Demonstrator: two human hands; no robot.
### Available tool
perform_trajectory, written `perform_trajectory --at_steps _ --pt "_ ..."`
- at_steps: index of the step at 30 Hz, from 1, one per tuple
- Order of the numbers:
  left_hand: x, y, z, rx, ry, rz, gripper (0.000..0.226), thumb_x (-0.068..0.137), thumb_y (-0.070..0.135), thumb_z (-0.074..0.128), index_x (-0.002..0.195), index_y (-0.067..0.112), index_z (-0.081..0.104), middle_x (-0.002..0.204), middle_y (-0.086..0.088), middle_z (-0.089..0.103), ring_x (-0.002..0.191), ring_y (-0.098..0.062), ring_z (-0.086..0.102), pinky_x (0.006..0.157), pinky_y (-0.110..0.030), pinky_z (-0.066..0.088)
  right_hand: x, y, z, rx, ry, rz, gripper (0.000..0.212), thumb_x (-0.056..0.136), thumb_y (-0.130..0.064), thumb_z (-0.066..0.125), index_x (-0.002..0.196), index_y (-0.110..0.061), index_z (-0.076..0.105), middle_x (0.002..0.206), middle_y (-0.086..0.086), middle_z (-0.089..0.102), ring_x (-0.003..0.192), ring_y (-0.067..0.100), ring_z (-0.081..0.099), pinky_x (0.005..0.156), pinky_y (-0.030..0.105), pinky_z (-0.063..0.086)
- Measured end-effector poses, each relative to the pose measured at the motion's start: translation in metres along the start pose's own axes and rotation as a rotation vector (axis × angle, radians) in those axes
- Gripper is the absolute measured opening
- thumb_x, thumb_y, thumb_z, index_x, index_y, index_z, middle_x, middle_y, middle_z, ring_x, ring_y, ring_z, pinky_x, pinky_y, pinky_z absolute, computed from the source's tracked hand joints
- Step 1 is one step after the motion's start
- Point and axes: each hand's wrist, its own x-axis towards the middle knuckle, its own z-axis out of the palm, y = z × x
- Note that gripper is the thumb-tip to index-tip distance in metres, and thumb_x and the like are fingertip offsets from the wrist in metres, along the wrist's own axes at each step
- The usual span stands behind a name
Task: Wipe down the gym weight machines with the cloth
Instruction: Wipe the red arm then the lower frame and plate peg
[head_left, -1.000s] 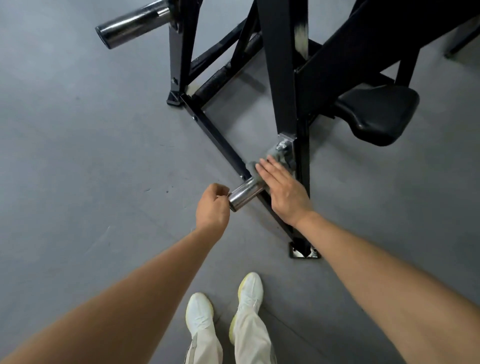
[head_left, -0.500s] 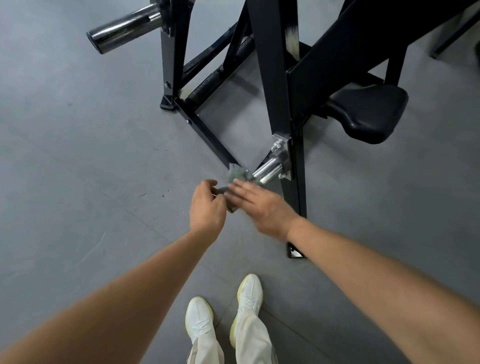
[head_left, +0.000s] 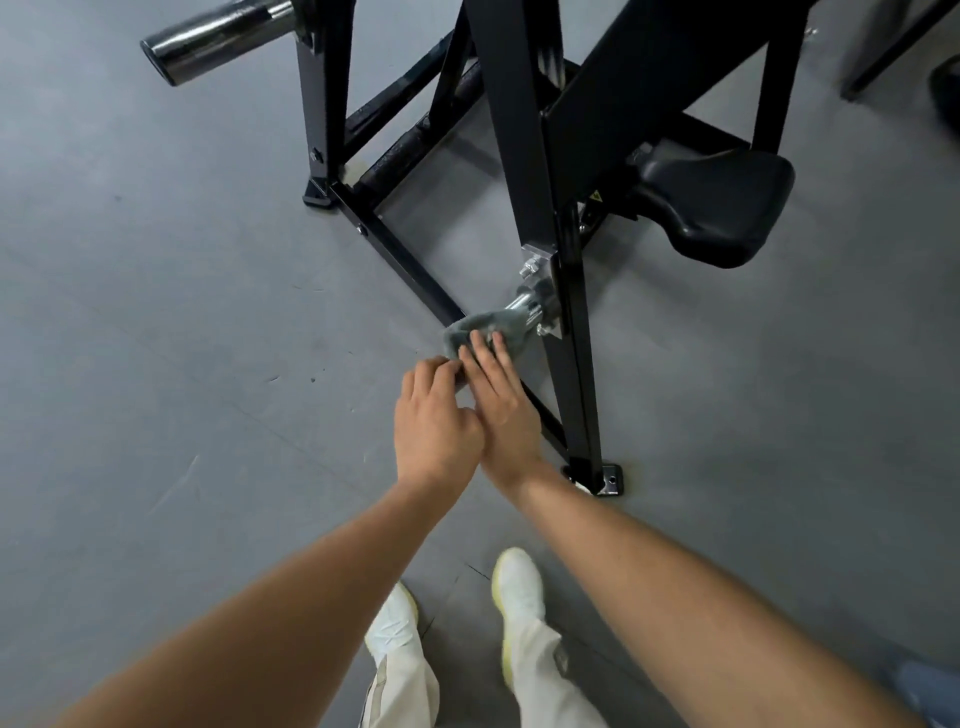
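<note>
A small grey cloth (head_left: 475, 332) lies wrapped over the outer part of a short chrome peg (head_left: 524, 304). The peg sticks out low from an upright of the black weight machine (head_left: 519, 156). My right hand (head_left: 501, 405) lies on top of the cloth with straight fingers, pressing it onto the peg. My left hand (head_left: 434, 421) is beside it on the left, fingers curled in at the cloth's near end, where it seems to pinch it. The peg's tip is hidden under the cloth and my hands.
A longer chrome peg (head_left: 208, 39) juts out at the upper left. The machine's black seat (head_left: 722, 202) is on the right, and its foot plate (head_left: 602, 478) is just right of my wrist. My white shoes (head_left: 519, 587) stand on the grey floor (head_left: 156, 312). Another black frame (head_left: 893, 47) crosses the top right corner.
A second ago my right hand lay near the upright and the peg's end was bare. The cloth has since slid outward and now covers the peg's end, with both hands close together.
</note>
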Motion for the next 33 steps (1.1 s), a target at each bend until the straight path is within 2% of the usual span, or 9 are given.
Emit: perform_trajectory --at_steps 3,7,14,17,20,25,29,31,33 --pt "-0.020 0.002 0.015 -0.034 0.058 0.027 0.051 0.075 -0.004 0.052 0.121 0.017 0.058 0.121 0.005 0.055 0.113 -0.018 0.049 0.097 -0.032 0.047 -0.012 0.022 -0.022 -0.003 -0.098 -0.159 0.058 0.098 0.002 0.058 0.154 -0.008 0.046 0.167 0.006 0.034 0.157 0.023 0.026 0.124 0.036 0.035" --pt "-0.021 -0.005 0.055 -0.102 -0.050 -0.022 0.044 0.079 -0.003 0.051 0.117 0.018 0.056 0.117 0.004 0.055 0.109 -0.019 0.054 0.091 -0.036 0.050 -0.028 0.090 -0.043 -0.150 -0.213 -0.319 0.057 0.086 0.008 0.062 0.141 -0.004 0.058 0.141 0.012 0.057 0.131 0.029 0.055 0.097 0.042 0.059" --pt "-0.014 -0.010 0.152 -0.201 -0.235 -0.264 0.049 0.088 0.009 0.052 0.136 0.021 0.056 0.133 0.004 0.056 0.117 -0.016 0.058 0.098 -0.036 0.051 0.035 0.195 -0.019 -0.905 -0.402 -0.733 0.043 0.082 -0.004 0.065 0.124 0.004 0.068 0.125 0.021 0.067 0.133 0.038 0.057 0.105 0.045 0.051" --pt "-0.005 -0.011 0.191 -0.360 -0.286 -0.412 0.052 0.093 0.002 0.053 0.142 0.021 0.054 0.135 0.003 0.056 0.115 -0.013 0.056 0.098 -0.029 0.048 0.034 0.225 0.005 -1.218 -0.489 -0.912 0.047 0.100 -0.023 0.044 0.139 -0.006 0.063 0.145 0.013 0.060 0.146 0.034 0.044 0.123 0.043 0.032" --pt "0.014 -0.019 0.225 -0.600 -0.369 -0.604 0.059 0.094 -0.007 0.048 0.149 0.014 0.048 0.135 0.000 0.055 0.119 -0.018 0.053 0.102 -0.033 0.048 0.013 0.249 0.038 -1.357 -0.596 -0.920 0.060 0.105 -0.027 0.020 0.152 0.000 0.046 0.159 0.022 0.042 0.152 0.042 0.031 0.128 0.052 0.020" --pt "0.020 -0.035 0.265 -0.680 -0.471 -0.674 0.060 0.092 -0.014 0.043 0.149 0.007 0.047 0.119 0.000 0.054 0.111 -0.015 0.050 0.097 -0.029 0.047 -0.040 0.268 0.093 -1.366 -0.903 -0.755 0.059 0.109 -0.035 0.029 0.157 -0.001 0.037 0.164 0.026 0.029 0.155 0.044 0.017 0.128 0.053 0.010" --pt "0.006 -0.038 0.289 -0.687 -0.485 -0.732 0.057 0.092 -0.017 0.039 0.145 0.002 0.050 0.092 0.008 0.054 0.079 -0.003 0.052 0.067 -0.014 0.049 -0.052 0.273 0.093 -1.305 -0.994 -0.738 0.059 0.110 -0.034 0.028 0.158 -0.002 0.036 0.165 0.023 0.029 0.156 0.041 0.016 0.130 0.049 0.007" --pt "-0.001 -0.037 0.292 -0.685 -0.503 -0.746 0.061 0.090 -0.019 0.038 0.147 0.001 0.047 0.099 0.004 0.057 0.084 -0.008 0.053 0.056 -0.005 0.044 -0.041 0.266 0.079 -1.265 -0.939 -0.726 0.057 0.111 -0.029 0.027 0.158 0.003 0.030 0.166 0.025 0.027 0.157 0.040 0.015 0.130 0.048 0.008" --pt "-0.001 -0.035 0.292 -0.678 -0.515 -0.760 0.067 0.090 -0.019 0.037 0.152 0.004 0.042 0.129 -0.004 0.057 0.113 -0.017 0.054 0.069 -0.006 0.048 -0.016 0.250 0.058 -1.155 -0.853 -0.663 0.054 0.112 -0.024 0.027 0.157 0.006 0.029 0.165 0.027 0.027 0.157 0.041 0.017 0.130 0.047 0.010"
